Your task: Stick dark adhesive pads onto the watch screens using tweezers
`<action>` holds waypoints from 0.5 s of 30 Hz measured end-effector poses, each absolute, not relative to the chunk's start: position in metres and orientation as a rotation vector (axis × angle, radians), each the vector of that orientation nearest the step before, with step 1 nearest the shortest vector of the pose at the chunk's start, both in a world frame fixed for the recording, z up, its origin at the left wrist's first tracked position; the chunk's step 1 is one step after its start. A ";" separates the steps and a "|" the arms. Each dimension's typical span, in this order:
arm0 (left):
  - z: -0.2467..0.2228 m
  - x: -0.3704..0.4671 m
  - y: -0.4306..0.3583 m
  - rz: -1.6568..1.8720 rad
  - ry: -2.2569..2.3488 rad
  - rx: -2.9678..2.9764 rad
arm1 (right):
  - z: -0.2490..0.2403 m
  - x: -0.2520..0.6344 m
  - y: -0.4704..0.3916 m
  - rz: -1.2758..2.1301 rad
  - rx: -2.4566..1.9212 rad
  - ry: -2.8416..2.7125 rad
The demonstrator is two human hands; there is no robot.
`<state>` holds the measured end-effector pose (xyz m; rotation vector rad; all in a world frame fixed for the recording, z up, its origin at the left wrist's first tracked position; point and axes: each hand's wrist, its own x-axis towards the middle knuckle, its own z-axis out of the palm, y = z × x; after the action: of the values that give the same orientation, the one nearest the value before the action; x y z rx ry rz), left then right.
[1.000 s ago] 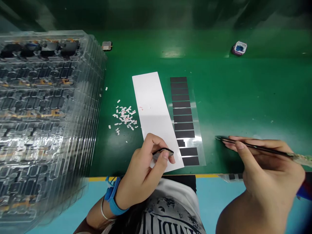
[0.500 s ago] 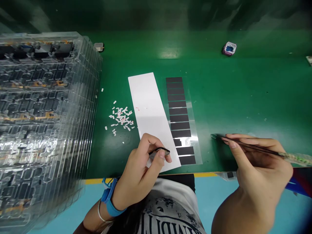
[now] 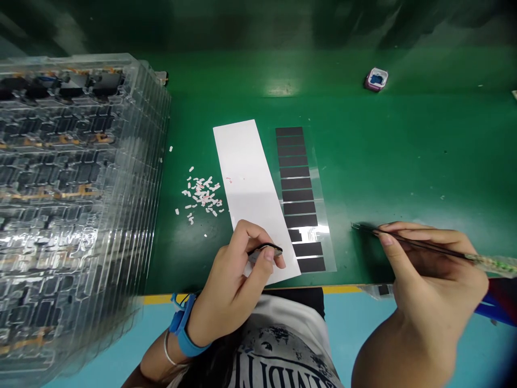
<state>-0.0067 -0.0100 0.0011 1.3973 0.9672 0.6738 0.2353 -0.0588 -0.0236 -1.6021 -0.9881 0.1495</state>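
My left hand (image 3: 238,285) pinches a small flat part with a dark edge (image 3: 254,253) between thumb and fingers, over the lower end of a white paper sheet (image 3: 246,156). The part looks like a small display screen; fingers cover much of it. Over to the right, my right hand (image 3: 432,275) grips a pair of dark tweezers (image 3: 367,229), their tips pointing left above the green table. Between the hands lies a clear film strip (image 3: 326,237) bearing a column of black rectangular stickers (image 3: 298,195). Near its lower end, one row shows only a partial black piece.
Small white scraps (image 3: 204,196) lie scattered left of the paper. Stacked clear plastic trays (image 3: 141,161) with dark parts fill the left side. A small purple-and-white container (image 3: 376,80) with blue inside stands at the back right. The table's yellow front edge (image 3: 341,290) runs below.
Both hands stay nearly in place. The tweezers' tips look a little closer together, and my right hand has shifted slightly right. The whole view has moved a touch.
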 end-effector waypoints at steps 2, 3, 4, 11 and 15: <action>0.001 -0.007 -0.010 0.677 0.965 1.400 | -0.024 0.235 -0.059 0.141 -1.611 -0.999; 0.001 -0.006 -0.010 0.677 0.961 1.403 | -0.024 0.235 -0.059 0.138 -1.617 -1.009; 0.001 -0.006 -0.010 0.677 0.959 1.405 | -0.023 0.235 -0.059 0.133 -1.620 -1.020; 0.001 -0.006 -0.010 0.675 0.952 1.409 | -0.023 0.236 -0.059 0.191 -1.577 -0.981; 0.001 -0.007 -0.010 0.676 0.951 1.404 | -0.022 0.237 -0.059 0.173 -1.593 -1.017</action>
<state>-0.0072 -0.0104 0.0011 1.4040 0.9513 0.6759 0.2367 -0.0585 -0.0221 -1.5934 -1.0174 0.1729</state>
